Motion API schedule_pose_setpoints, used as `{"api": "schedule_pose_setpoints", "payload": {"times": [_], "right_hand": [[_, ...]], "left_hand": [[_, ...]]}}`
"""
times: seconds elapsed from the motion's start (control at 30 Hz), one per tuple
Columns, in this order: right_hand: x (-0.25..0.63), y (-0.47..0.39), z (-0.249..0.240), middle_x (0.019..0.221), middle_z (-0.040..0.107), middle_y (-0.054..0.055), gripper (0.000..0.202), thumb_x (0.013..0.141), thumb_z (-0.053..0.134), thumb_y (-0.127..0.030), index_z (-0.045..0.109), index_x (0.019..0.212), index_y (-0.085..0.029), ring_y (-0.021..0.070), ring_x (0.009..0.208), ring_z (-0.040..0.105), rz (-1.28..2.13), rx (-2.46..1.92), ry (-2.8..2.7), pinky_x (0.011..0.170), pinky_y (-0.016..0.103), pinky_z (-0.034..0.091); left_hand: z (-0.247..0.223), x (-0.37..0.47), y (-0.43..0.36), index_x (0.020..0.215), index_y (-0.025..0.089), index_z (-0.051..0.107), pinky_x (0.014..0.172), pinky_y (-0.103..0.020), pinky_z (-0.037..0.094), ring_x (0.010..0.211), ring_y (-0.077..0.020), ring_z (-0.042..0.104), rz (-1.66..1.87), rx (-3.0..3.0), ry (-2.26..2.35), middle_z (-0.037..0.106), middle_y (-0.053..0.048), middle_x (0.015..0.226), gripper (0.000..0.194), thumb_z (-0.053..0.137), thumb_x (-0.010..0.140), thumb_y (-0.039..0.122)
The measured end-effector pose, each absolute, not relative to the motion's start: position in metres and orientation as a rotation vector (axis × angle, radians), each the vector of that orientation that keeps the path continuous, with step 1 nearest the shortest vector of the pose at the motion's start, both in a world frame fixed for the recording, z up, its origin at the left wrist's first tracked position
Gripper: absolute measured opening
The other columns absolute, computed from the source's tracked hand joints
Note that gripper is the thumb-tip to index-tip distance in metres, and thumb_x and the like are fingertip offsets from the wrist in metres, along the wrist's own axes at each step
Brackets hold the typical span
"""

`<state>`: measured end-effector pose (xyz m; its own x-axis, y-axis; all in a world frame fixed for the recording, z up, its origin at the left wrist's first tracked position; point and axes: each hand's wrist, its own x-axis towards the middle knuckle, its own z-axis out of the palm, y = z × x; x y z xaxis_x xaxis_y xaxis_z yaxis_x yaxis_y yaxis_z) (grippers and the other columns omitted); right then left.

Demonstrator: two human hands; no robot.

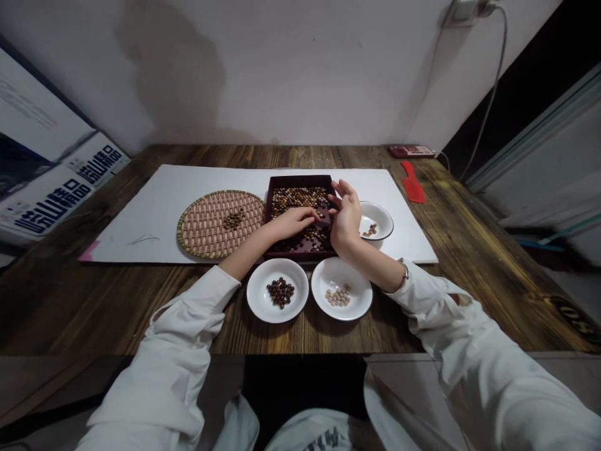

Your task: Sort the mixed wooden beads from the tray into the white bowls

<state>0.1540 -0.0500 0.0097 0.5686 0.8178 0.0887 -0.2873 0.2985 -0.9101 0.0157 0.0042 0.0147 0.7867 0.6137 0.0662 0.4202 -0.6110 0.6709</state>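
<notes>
A dark red rectangular tray holds many small round beads in brown, black, tan and cream. Over the middle of the tray, my left hand lies palm down with fingers stretched toward the beads; its fingertips are near a few of them. My right hand is raised at the tray's right edge, palm turned left, fingers apart and loosely bent. No bead shows in it, though part of its palm is hidden. Dark brown beads lie in a white bowl in front, and cream beads in the white bowl beside it.
A round woven mat with olive-brown beads lies left of the tray. Behind my right hand stands another white bowl with tan beads. A white board lies underneath. A red scraper-like tool and a phone are at right.
</notes>
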Motion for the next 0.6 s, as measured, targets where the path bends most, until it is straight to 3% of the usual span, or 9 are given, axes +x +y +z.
{"api": "schedule_pose_setpoints", "payload": {"times": [0.6], "right_hand": [[0.1530, -0.0516, 0.0110, 0.121, 0.066, 0.002, 0.019, 0.092, 0.041, -0.027, 0.056, 0.103, -0.026, 0.0145, 0.091, 0.063, 0.897, -0.985, -0.618, 0.063, 0.025, 0.048]], "left_hand": [[0.0108, 0.0147, 0.0063, 0.103, 0.013, 0.067, 0.100, -0.034, 0.046, 0.106, -0.0197, 0.064, 0.410, 2.320, 0.740, 0.071, -0.008, 0.113, 0.023, 0.051, 0.090, 0.023]]}}
